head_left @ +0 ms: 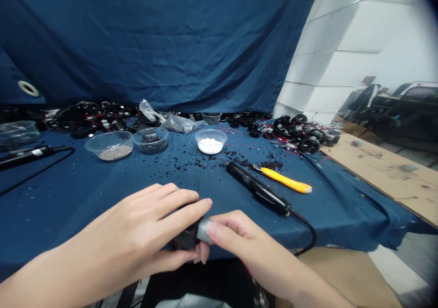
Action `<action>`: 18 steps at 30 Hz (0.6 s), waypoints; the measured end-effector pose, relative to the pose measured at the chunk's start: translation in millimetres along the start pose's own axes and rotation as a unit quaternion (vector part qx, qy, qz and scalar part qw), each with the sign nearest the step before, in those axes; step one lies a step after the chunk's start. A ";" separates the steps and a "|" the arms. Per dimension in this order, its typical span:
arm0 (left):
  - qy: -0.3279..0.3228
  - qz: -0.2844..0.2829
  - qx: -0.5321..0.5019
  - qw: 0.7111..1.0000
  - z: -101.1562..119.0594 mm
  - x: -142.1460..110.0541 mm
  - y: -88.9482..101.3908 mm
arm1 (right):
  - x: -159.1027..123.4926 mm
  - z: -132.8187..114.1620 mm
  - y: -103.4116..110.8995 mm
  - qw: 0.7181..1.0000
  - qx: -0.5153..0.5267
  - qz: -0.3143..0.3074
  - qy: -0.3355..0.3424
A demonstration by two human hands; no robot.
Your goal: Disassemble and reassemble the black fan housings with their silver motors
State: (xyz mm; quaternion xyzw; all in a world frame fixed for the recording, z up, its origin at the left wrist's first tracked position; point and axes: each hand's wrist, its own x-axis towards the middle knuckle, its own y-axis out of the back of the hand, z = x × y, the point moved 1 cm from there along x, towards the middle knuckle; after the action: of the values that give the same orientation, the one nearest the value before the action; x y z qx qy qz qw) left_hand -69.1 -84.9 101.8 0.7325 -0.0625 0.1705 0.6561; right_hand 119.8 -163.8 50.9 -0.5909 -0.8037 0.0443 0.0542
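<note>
Near the table's front edge, my left hand [147, 228] is closed over a black plastic part [185, 239], mostly hidden under the fingers. My right hand [236, 235] pinches a short silver-grey metal cylinder, perhaps a small motor [203, 230], with the thumb on its side. The cylinder sits against the black part; whether they are joined cannot be seen. To the right of the hands lies a black corded electric screwdriver [260, 191], and beyond it a yellow utility knife [285, 179]. Red wire shows below my right wrist.
Clear plastic bowls hold small screws [116, 153], black bits [150, 146] and white pieces [210, 147]. Black bits are scattered over the blue cloth [164, 171]. Black wheel-like parts with red wires [304, 132] pile up behind. A second corded tool [25, 155] lies left.
</note>
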 end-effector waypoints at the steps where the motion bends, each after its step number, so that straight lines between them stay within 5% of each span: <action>1: 0.002 0.004 0.000 1.000 -1.0 0.1 -1.6 | 2.8 0.3 3.1 1.000 0.022 -0.003 -0.010; 7: 0.103 -0.024 -0.097 0.990 -11.4 2.1 -11.9 | 16.2 18.9 32.1 0.973 0.181 -0.075 -0.123; 15: 0.209 -0.028 -0.197 0.958 -26.0 -2.2 -18.8 | 12.6 13.1 47.9 0.985 0.137 -0.071 -0.081; 18: 0.275 -0.009 -0.318 0.907 -29.8 -3.9 -27.8 | 14.0 2.0 49.8 0.990 0.115 -0.054 -0.059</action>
State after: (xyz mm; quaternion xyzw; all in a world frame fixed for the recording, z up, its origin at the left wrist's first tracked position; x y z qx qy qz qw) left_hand -69.0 -52.5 76.7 0.4093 0.0766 0.3303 0.8471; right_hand 162.5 -135.6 42.7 -0.5326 -0.8260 0.1682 0.0767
